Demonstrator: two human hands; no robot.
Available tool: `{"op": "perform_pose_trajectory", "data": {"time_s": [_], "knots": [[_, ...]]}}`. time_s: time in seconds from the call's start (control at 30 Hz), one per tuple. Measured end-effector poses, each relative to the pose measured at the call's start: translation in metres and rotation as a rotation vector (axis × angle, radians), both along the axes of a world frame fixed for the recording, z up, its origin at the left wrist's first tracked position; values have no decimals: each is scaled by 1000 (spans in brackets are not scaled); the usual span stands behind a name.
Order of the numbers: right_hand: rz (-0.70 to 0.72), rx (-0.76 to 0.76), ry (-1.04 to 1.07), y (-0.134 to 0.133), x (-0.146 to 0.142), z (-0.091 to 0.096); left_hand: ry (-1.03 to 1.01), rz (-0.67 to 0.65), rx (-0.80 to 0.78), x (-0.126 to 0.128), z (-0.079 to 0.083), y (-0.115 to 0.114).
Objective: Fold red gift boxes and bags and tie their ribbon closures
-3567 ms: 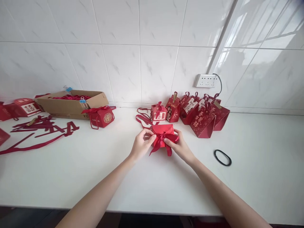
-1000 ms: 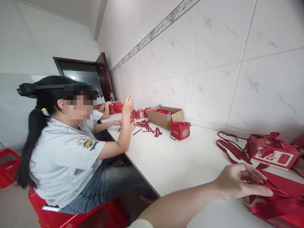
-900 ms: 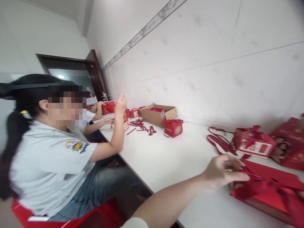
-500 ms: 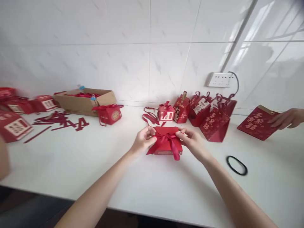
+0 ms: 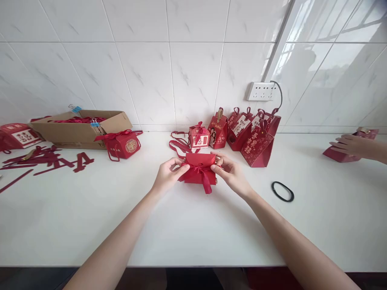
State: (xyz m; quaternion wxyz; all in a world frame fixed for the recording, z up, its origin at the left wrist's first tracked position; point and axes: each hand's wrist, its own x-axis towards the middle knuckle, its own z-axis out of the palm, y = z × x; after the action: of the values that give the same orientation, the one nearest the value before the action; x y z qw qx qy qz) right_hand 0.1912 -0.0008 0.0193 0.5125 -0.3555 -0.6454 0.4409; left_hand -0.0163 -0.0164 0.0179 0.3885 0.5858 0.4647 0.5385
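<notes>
A red gift box (image 5: 200, 159) with a satin ribbon (image 5: 202, 171) tied in a bow across its front sits on the white table. My left hand (image 5: 169, 173) pinches the bow's left side between thumb and fingers, close against the box. On the opposite side, my right hand (image 5: 231, 173) pinches the ribbon in the same way. A ribbon tail hangs down over the front edge. My fingertips behind the box are partly hidden.
Behind stand a small ribboned box (image 5: 199, 137) and several red handled boxes (image 5: 258, 149). A cardboard box (image 5: 81, 135) of ribbons, loose ribbon strips (image 5: 45, 157) and a hexagonal box (image 5: 123, 145) lie left. At right are a black band (image 5: 282, 191) and another person's hand (image 5: 356, 146) on a red box (image 5: 341, 155).
The view has swung right and steadied. My hands keep their pinch, and the bow's knot looks smaller. At right, the other person's red box has moved away and its printed face is turned from view.
</notes>
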Motion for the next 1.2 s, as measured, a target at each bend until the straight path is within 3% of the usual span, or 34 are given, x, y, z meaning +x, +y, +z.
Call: {"op": "perform_pose_trajectory", "data": {"time_s": [0.23,0.4,0.6,1.2], "knots": [[173,-109,65,3,7,3,-163,-53,-95,1,-3,1],[120,-38,28,3,7,-3,-122,16,-4,4,-5,-1],[63,33,-18,6,7,-5,-117,0,45,7,-2,-3],[27,-111,-34,3,5,8,-42,71,54,6,-3,-1]]}}
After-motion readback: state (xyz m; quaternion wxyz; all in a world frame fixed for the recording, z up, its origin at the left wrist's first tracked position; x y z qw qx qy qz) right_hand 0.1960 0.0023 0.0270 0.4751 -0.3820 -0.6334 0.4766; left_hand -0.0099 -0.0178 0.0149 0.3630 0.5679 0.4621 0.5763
